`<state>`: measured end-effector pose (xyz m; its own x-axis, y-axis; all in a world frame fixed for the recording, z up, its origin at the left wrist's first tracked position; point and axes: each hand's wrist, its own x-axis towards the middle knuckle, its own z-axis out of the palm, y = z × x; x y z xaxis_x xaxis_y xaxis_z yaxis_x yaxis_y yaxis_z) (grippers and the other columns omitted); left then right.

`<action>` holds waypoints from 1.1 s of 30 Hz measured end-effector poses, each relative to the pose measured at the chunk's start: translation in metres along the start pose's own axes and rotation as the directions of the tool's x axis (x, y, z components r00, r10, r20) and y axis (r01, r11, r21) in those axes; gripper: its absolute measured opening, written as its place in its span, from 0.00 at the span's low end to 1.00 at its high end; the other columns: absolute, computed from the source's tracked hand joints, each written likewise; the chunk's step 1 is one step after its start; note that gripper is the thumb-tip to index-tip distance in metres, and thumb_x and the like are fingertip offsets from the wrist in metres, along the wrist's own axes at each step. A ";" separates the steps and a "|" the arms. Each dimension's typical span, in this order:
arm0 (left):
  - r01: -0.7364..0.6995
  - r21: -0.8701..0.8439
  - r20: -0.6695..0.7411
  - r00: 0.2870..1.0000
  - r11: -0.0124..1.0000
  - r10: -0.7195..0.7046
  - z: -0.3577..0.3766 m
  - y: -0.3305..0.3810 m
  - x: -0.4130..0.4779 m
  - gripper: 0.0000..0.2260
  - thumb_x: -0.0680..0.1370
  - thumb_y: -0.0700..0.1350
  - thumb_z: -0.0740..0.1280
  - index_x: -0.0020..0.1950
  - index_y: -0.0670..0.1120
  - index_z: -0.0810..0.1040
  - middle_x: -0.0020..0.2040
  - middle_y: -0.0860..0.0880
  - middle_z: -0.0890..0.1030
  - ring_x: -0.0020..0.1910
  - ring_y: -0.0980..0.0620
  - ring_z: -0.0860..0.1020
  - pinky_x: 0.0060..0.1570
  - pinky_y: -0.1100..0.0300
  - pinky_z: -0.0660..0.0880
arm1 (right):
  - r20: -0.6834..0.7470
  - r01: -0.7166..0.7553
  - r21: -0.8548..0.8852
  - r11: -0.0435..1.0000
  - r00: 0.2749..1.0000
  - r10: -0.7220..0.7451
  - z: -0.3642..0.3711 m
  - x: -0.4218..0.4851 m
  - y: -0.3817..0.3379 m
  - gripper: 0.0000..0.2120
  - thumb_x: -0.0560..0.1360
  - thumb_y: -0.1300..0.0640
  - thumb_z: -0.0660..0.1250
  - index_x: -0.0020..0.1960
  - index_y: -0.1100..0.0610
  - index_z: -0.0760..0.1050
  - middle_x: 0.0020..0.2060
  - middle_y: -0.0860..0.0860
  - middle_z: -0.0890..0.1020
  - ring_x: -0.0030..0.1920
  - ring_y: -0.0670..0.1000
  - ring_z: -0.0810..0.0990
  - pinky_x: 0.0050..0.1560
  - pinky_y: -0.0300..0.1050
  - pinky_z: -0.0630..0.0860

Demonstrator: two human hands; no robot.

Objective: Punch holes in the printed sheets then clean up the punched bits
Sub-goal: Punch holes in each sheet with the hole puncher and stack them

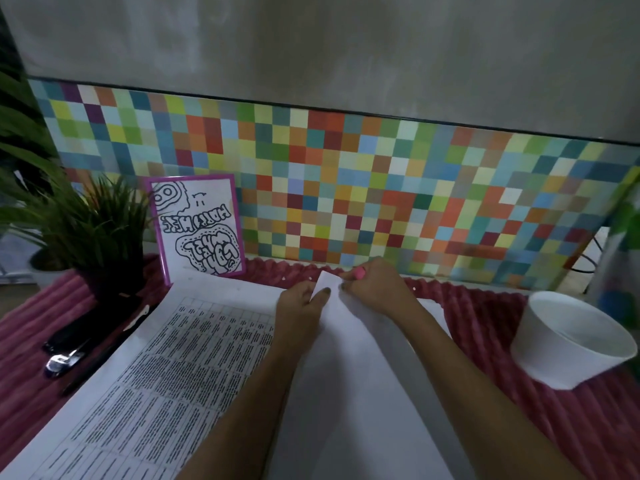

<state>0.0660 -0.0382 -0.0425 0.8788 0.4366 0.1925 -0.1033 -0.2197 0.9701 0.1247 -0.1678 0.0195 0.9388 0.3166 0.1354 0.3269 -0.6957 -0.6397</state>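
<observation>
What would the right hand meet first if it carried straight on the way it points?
Likely the tiled wall: the right hand points forward and slightly left, with only a strip of red cloth between. Depth is unclear.

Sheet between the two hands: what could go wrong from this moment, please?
1. The left hand pinches only the far edge of the sheet, where the right hand grips a pink tool. The sheet may slip or crease, giving a misplaced hole.
2. White bits already lie on the ribbed red mat, away from the bowl. More may fall into its grooves and be hard to collect.
</observation>
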 end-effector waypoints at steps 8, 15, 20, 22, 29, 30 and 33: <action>-0.045 -0.097 0.066 0.996 0.994 0.051 -0.001 0.003 -0.002 0.19 0.74 0.50 0.67 0.40 0.32 0.72 0.37 0.32 0.75 0.34 0.41 0.73 0.37 0.49 0.70 | -0.063 -0.098 -0.045 0.994 0.994 0.095 -0.009 0.007 -0.010 0.19 0.75 0.60 0.62 0.29 0.57 0.59 0.26 0.52 0.63 0.27 0.51 0.62 0.30 0.43 0.58; -0.022 -0.118 0.037 0.999 0.993 0.026 -0.003 -0.001 -0.003 0.21 0.73 0.51 0.68 0.38 0.31 0.69 0.32 0.34 0.72 0.31 0.48 0.69 0.35 0.54 0.66 | -0.112 0.037 0.059 0.998 0.993 -0.030 -0.016 0.005 -0.017 0.07 0.77 0.62 0.65 0.44 0.58 0.81 0.37 0.53 0.80 0.36 0.50 0.76 0.37 0.41 0.72; -0.117 -0.089 -0.008 0.993 0.989 0.117 0.001 0.001 -0.006 0.19 0.76 0.48 0.67 0.35 0.35 0.67 0.30 0.35 0.69 0.30 0.49 0.65 0.33 0.54 0.62 | -0.430 0.339 0.875 0.346 0.872 0.232 -0.034 0.011 -0.039 0.15 0.76 0.66 0.66 0.62 0.60 0.76 0.35 0.58 0.81 0.26 0.52 0.77 0.28 0.43 0.77; -0.140 -0.105 -0.012 0.990 0.985 0.139 0.004 0.004 -0.009 0.18 0.77 0.46 0.67 0.35 0.35 0.68 0.30 0.36 0.68 0.29 0.50 0.64 0.32 0.54 0.62 | -0.446 0.398 0.893 0.211 0.842 0.304 -0.029 0.019 -0.045 0.04 0.77 0.64 0.65 0.46 0.63 0.79 0.31 0.58 0.79 0.24 0.54 0.76 0.27 0.43 0.75; -0.174 -0.096 -0.056 0.984 0.980 0.169 0.007 0.008 -0.014 0.17 0.79 0.44 0.67 0.34 0.38 0.69 0.27 0.48 0.67 0.28 0.55 0.63 0.30 0.57 0.61 | -0.478 0.468 0.876 0.113 0.818 0.319 -0.012 0.028 -0.043 0.08 0.78 0.61 0.65 0.51 0.67 0.76 0.31 0.58 0.78 0.27 0.54 0.76 0.29 0.44 0.75; -0.175 -0.088 -0.057 0.984 0.981 0.170 0.007 0.008 -0.013 0.17 0.79 0.44 0.67 0.33 0.39 0.68 0.27 0.49 0.66 0.28 0.55 0.63 0.30 0.58 0.60 | -0.489 0.479 0.870 0.113 0.816 0.308 -0.013 0.027 -0.045 0.08 0.78 0.61 0.65 0.49 0.66 0.76 0.30 0.58 0.78 0.26 0.54 0.76 0.29 0.43 0.75; -0.174 -0.079 -0.049 0.984 0.982 0.171 0.008 0.008 -0.014 0.17 0.79 0.44 0.67 0.32 0.43 0.67 0.26 0.50 0.67 0.28 0.55 0.63 0.30 0.57 0.61 | -0.518 0.503 0.855 0.123 0.818 0.249 -0.014 0.028 -0.049 0.10 0.78 0.61 0.64 0.39 0.60 0.78 0.28 0.57 0.77 0.26 0.54 0.75 0.29 0.44 0.74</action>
<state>0.0568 -0.0534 -0.0388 0.8247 0.4346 0.3620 -0.2910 -0.2229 0.9304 0.1370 -0.1335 0.0649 0.9059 -0.2482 0.3430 0.4203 0.6251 -0.6577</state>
